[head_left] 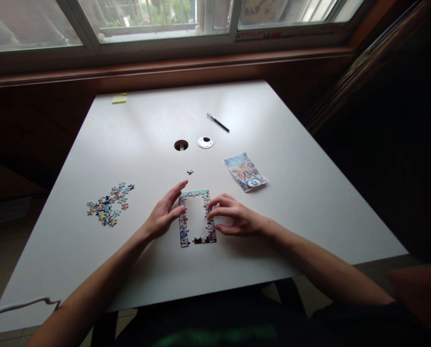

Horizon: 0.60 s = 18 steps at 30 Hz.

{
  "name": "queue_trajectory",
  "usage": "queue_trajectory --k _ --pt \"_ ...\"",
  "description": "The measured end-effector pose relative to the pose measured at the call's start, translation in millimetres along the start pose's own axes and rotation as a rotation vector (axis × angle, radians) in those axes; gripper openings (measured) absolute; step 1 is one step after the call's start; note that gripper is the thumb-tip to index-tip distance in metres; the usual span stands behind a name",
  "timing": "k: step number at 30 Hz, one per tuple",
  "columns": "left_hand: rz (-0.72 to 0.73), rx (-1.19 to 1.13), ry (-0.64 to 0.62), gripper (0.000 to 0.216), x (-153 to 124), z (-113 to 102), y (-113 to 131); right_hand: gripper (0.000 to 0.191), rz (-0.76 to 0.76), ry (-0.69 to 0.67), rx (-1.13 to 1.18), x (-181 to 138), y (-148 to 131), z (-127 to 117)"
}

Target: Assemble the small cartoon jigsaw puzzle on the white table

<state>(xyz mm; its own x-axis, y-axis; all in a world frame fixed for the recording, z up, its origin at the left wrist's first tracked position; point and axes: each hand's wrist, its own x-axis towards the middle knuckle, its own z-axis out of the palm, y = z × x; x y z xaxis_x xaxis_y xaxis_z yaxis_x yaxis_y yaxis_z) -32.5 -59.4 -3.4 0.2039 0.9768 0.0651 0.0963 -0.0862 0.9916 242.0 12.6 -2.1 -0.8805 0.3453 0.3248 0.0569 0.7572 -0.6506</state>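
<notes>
Puzzle frame point(183, 231) lies flat on the white table point(291, 207), near the front edge and right before the person. It is a narrow rectangle of joined border pieces with a bare middle.

Left hand point(163, 214): open, fingers stretched out and slightly spread, the inner side of the hand against the frame's left strip. It holds nothing.

Right hand point(237, 217): fingers curled, tips down on the frame's right strip. I cannot tell whether a piece sits under the fingertips.

Step in hand, as I judge it: steadying and squaring the border from both sides — pressing, not lifting.

Around it:
- a heap of loose pieces point(109, 205) well to the left
- one stray piece point(190, 171) just beyond the frame
- a printed picture sheet point(246, 172) to the right
- farther back, a cable hole point(181, 145) with its cap point(205, 142) beside it, a pen point(218, 122) and a yellow note pad point(119, 98)

Any further move on the frame calls for light, even pressure from both sides — the thin strips look likely to buckle or part at the joints.
</notes>
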Motion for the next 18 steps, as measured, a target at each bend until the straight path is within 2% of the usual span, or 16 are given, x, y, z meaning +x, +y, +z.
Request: queue_trajectory --k 11,15,18 --pt "0.043 0.047 0.058 0.065 33.2 -1.9 -4.2 0.025 0.003 0.003 0.021 0.6 -0.4 -1.0" --pt "0.058 0.133 0.062 0.063 47.5 -1.2 -4.7 0.025 0.006 0.002 0.018 1.0 0.4 -1.1" --pt "0.09 0.284 0.071 0.058 60.5 -1.4 -2.0 0.025 -0.001 0.002 0.015 1.1 1.2 -1.0"
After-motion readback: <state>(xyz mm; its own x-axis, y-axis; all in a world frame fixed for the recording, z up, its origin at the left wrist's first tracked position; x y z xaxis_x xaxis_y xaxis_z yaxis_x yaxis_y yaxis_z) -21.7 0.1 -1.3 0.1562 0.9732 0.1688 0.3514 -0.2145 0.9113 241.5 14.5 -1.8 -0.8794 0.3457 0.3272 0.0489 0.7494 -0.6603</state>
